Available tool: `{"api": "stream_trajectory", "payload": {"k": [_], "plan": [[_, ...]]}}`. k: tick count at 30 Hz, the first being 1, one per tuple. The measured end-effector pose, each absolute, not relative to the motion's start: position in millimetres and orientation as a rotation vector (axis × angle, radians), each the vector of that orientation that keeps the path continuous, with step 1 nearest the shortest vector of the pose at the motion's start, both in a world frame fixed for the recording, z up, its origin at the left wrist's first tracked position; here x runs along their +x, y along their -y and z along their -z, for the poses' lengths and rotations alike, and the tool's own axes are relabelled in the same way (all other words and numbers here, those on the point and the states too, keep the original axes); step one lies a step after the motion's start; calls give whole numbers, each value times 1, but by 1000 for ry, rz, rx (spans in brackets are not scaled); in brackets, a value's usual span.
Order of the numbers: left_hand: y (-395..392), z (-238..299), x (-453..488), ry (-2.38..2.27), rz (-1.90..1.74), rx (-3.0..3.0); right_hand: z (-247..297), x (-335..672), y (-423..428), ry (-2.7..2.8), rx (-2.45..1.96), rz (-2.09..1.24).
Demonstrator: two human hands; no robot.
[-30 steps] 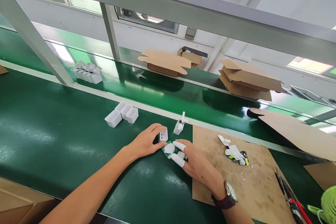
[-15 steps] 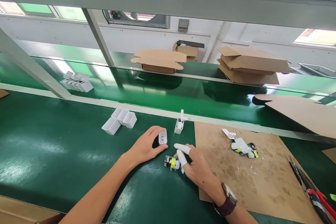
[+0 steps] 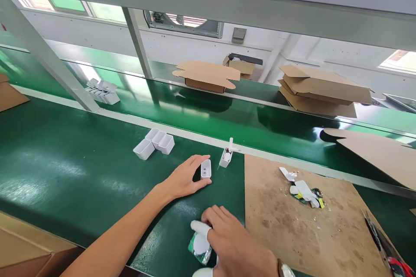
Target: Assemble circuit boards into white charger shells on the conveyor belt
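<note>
My left hand (image 3: 185, 179) has its thumb and fingers closed around a small white plastic case (image 3: 206, 169), which stands on the green bench with its open top up and two slots in its floor. Nearer to me, my right hand (image 3: 227, 238) wears white finger cots. Between its thumb and index finger is a small circuit board (image 3: 199, 246), green with a white round patch on top; the fingers hide part of it. Just beyond the left hand stands another white case (image 3: 225, 156) with parts inside and a white piece sticking up.
Several empty white cases (image 3: 156, 140) stand at left. A brown cardboard sheet (image 3: 279, 220) at right carries circuit boards with white pieces (image 3: 305, 192), tweezers (image 3: 372, 229) and a red-handled tool (image 3: 401, 266). A conveyor (image 3: 195, 117) runs behind, below a metal frame.
My right hand has come down toward me, the circuit board with it. The left hand stays at the white case. The view has shifted slightly.
</note>
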State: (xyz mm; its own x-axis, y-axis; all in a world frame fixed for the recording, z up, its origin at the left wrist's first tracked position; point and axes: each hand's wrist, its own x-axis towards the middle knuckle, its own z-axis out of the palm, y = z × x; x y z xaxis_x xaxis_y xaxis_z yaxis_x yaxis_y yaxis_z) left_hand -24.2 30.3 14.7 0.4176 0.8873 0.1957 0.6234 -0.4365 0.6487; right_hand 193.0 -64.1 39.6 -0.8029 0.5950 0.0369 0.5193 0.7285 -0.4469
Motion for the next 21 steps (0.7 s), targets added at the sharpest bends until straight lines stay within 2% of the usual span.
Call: {"api": "stream_trajectory", "payload": {"k": [5,10,17,21], "plan": [[-30,-15,-24,-1277,-718,2179,-31,198,56,2617,-942,-588],[-30,-14,-25,-1255,-720,2197,-23,227,20,2283,-1089,-242],[-30,-13,-26,-1256,-727,2195,-34,247,20,2558,-1169,-441],[-29,-16,-26,-1234,-691,2174,-28,254,13,2522,-1274,-472]]}}
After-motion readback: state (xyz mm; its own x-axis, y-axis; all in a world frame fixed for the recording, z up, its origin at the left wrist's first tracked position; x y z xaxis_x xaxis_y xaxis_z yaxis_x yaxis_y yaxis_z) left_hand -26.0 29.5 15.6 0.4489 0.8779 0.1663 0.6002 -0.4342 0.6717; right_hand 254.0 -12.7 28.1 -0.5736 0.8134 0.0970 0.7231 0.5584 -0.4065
